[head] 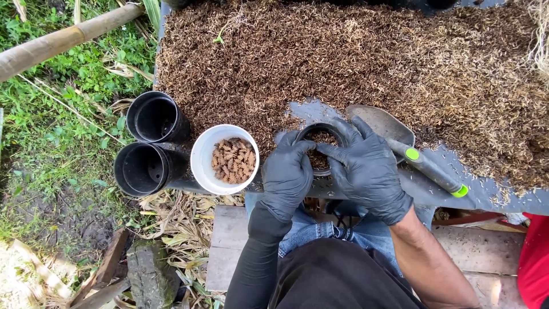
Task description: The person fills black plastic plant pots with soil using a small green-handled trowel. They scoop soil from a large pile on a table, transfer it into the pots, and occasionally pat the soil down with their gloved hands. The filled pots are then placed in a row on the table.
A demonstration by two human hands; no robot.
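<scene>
We see both black-gloved hands cupped around a small black pot [322, 150] filled with brown husk mix: the left hand [286, 174] wraps its left side, the right hand [366, 169] its right, thumbs pressing on the filling. The pot sits at the near edge of the dark surface [486, 194]. Left of the pot stands a white cup [224, 159] of curled brown pieces, then two empty black pots [151, 143]. Just right of the pot lies a green-handled trowel [412, 151]. Beyond the pot spreads the husk heap [354, 57].

Small black pot [321, 144] mostly hidden behind both gloved hands; red object [534, 260] cut by the right edge.
</scene>
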